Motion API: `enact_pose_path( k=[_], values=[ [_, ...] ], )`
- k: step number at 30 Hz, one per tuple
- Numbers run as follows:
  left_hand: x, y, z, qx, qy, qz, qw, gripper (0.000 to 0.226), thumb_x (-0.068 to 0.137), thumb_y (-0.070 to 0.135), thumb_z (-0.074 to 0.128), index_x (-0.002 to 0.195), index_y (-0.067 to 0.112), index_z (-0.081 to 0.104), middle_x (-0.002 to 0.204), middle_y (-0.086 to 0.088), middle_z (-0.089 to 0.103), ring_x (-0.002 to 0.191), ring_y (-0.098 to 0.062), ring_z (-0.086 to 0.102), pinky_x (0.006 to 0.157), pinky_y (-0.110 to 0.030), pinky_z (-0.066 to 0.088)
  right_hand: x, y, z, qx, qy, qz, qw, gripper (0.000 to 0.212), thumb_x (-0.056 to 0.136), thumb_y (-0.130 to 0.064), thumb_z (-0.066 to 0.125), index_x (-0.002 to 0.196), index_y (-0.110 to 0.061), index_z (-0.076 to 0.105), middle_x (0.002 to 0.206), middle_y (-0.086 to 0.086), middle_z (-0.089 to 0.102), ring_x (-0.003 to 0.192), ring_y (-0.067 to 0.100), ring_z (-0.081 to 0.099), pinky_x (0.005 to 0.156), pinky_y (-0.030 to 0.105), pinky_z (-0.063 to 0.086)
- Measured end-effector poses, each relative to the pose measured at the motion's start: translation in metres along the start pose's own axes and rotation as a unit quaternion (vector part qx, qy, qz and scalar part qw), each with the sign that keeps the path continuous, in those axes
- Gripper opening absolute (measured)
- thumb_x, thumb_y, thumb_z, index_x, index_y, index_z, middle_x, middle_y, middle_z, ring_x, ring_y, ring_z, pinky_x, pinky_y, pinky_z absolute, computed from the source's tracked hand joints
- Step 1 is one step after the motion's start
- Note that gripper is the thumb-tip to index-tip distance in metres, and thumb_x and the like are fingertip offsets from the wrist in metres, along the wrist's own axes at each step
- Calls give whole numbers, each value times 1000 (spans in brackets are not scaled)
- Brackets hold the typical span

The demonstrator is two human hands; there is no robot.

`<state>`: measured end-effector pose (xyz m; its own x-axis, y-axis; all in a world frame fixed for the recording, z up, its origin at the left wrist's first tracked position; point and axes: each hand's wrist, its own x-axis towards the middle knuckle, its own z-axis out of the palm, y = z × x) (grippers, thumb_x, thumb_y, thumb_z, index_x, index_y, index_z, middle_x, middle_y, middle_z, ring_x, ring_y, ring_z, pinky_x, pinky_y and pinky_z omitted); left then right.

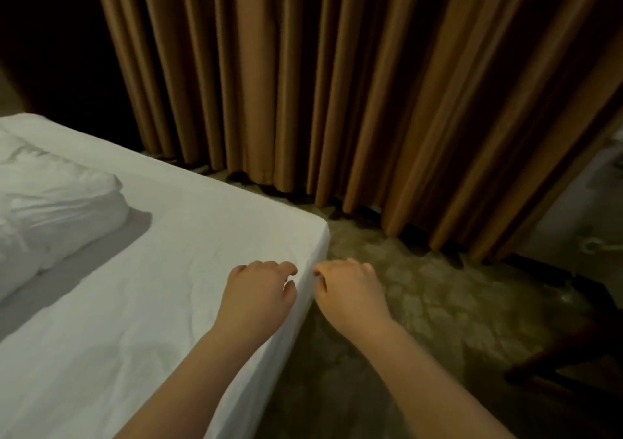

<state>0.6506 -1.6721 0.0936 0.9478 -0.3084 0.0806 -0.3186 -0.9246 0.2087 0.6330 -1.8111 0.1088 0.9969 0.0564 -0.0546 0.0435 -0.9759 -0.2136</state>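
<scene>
At the long edge of the bed (236,199), just short of its far corner, both hands work close together, nearly touching. On top of the mattress, the left hand (259,292) has its fingers curled, and its grip is closed, forefinger and thumb pinching the white sheet (151,303) right at the edge. Hanging just off the side of the bed, the right hand (349,292) has its grip closed the same way, thumb and forefinger nipping the sheet where it turns down over the side. Blur softens the fingertips, so I cannot tell how much cloth each one has. The sheet lies fairly flat over the mattress, with shallow creases near the hands. A bundle of white bedding (50,209) sits heaped on the bed, well apart from the hands to the left. Beyond the bed hangs a brown curtain (337,84) in deep folds, reaching down to a patterned carpet (438,307). Counted: two hands, one bed, one sheet, one bundle of bedding, one curtain.
</scene>
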Motion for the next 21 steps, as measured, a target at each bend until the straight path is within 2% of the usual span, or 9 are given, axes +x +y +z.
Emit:
enact_pose_path(
  k=[3,7,13,18,21],
  values=[
    [69,7,-8,-19,23,-43,999,35,99,30,35,130,31,52,122,11,62,108,-9,57,98,-27,40,68,22,-18,-34,3,-56,998,25,100,-34,43,118,-25,58,111,-3,63,95,13,51,96,30,40],
    [185,1,-1,-7,79,-75,994,33,98,29,38,125,29,56,118,9,64,106,-12,57,93,-28,42,177,64,-36,-43,18,-106,993,26,100,-32,41,120,-27,58,112,-5,62,102,14,51,98,33,36],
    [362,3,15,-17,80,-114,990,25,95,27,40,109,23,60,98,5,65,90,-16,58,81,-31,44,342,133,-70,-48,17,-132,990,25,100,-29,39,118,-26,57,110,-6,63,102,14,52,97,33,34],
    [475,-17,19,-19,80,-147,986,25,93,27,42,108,24,61,98,3,67,93,-20,60,81,-34,45,476,159,-92,-18,17,-174,984,29,98,-25,36,119,-28,56,114,-7,61,106,16,50,96,34,33],
    [535,-50,28,7,98,-200,975,23,92,28,43,105,25,61,96,3,67,92,-21,60,80,-35,45,566,156,-85,-19,17,-226,974,32,97,-28,39,124,-31,55,121,-9,57,114,16,45,100,35,31]
  ],
)
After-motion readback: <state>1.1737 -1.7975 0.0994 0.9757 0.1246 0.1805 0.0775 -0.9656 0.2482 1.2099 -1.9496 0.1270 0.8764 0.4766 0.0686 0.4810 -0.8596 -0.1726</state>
